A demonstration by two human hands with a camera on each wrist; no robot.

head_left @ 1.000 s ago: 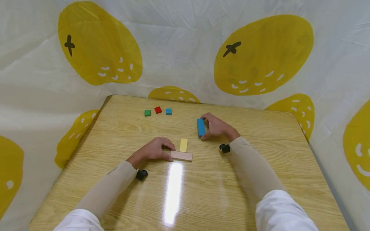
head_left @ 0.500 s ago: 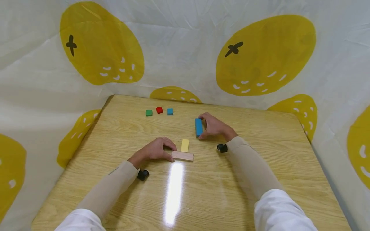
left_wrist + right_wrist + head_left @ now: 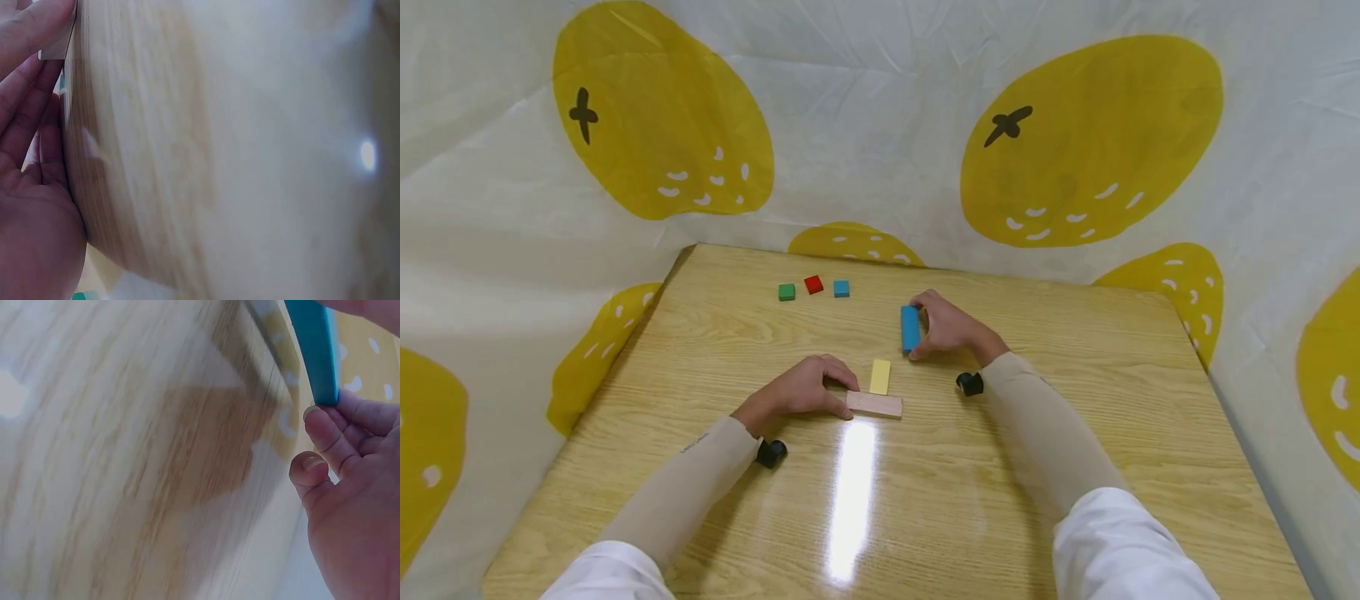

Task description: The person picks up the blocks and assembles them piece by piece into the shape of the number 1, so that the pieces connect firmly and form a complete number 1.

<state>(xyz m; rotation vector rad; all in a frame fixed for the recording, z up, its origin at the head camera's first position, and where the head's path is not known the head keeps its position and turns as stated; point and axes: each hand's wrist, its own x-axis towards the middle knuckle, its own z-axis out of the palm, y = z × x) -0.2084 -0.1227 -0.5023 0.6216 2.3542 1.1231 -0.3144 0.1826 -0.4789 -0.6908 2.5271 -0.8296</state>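
My left hand (image 3: 805, 387) pinches the left end of a plain wooden block (image 3: 876, 405) lying crosswise on the table, thumb at its near side and fingers at its far side. Right behind that block lies a flat yellow block (image 3: 880, 377), pointing away from me. Farther back, my right hand (image 3: 947, 323) grips a long blue block (image 3: 910, 329) by its two ends, between thumb and fingers. In the right wrist view the blue block (image 3: 315, 353) shows its narrow side, with fingertips at its lower end. The left wrist view shows only a corner of the wooden block (image 3: 53, 49).
Toward the back of the wooden table (image 3: 737, 333) a small green block (image 3: 786, 292), a red one (image 3: 814, 285) and a blue one (image 3: 842, 289) lie in a row. A patterned cloth (image 3: 865, 125) hangs behind the table and at its sides.
My right hand has moved a little to the left with the long blue block, nearer to the line of the yellow block. The left hand keeps its hold on the wooden block.
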